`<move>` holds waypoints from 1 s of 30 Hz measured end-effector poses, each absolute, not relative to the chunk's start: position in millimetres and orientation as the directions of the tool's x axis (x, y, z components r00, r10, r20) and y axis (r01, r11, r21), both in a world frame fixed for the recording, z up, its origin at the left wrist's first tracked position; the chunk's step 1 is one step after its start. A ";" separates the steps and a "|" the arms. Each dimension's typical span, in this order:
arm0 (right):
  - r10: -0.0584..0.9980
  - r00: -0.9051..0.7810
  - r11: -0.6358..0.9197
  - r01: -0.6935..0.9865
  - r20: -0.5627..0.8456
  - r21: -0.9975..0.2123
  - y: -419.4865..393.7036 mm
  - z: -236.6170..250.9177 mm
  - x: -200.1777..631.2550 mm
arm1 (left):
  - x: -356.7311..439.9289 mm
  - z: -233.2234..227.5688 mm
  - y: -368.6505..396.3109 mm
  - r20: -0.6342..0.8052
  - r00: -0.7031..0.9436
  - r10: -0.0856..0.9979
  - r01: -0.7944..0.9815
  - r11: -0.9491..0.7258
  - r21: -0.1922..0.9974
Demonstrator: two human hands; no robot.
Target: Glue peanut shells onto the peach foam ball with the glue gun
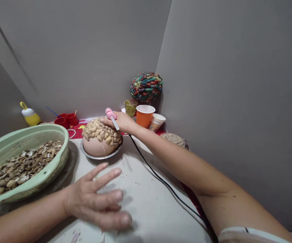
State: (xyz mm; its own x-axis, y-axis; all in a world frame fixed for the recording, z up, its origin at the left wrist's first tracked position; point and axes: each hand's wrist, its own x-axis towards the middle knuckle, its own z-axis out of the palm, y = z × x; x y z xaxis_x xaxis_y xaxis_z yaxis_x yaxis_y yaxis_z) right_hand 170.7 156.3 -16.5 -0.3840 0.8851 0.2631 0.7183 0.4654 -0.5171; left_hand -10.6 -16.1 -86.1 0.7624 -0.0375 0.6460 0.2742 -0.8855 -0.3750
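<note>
My right hand (122,122) reaches over the back right of a round form and is closed on a pink hot glue gun (110,113); a whitish glue stick pokes from its rear. Peanut shells (100,130) cover the form's upper part, while its lower part is a bare, smooth, pinkish-beige surface (95,147). This form rests in a shallow metal dish (94,157). Nearer to me, my left hand (97,199) hovers over the table with fingers spread and nothing in them. A thin glue strand hangs down the form's front towards its fingertips.
A green basket (59,158) of shells stands left. Behind are red cups (72,118), a yellow bottle (31,118), an orange cup (145,116), stacked paper cups (157,122) and a multicoloured ball (146,87) by the walls. A black cord (158,175) crosses the table (156,209).
</note>
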 end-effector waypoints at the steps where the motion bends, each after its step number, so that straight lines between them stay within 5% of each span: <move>1: 0.885 -0.384 0.466 0.716 0.264 -0.520 156.8 -17.3 170.7 | -12.3 -85.2 -9.4 0.638 0.770 -0.006 0.314 -0.867 -0.388; 5: 0.880 -0.391 0.474 0.711 0.268 -0.519 158.2 -19.6 170.9 | -19.1 -87.5 16.8 0.620 0.774 0.127 0.460 -0.787 -0.412; 14: 0.867 -0.404 0.498 0.707 0.291 -0.501 160.8 -21.9 171.0 | -19.2 -92.3 33.0 0.591 0.774 0.228 0.540 -0.724 -0.429; 30: 0.864 -0.411 0.503 0.712 0.290 -0.490 160.3 -21.5 173.2 | -3.3 -83.5 5.2 0.644 0.741 0.191 0.520 -0.769 -0.371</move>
State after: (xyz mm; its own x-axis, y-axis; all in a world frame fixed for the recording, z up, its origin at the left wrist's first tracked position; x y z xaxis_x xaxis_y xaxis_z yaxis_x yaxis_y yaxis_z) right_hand 173.2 160.3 -21.5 -0.4111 0.8642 0.2902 0.7118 0.5032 -0.4901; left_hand -3.3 5.2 -83.5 0.7410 0.1908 0.6438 0.5203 -0.7692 -0.3709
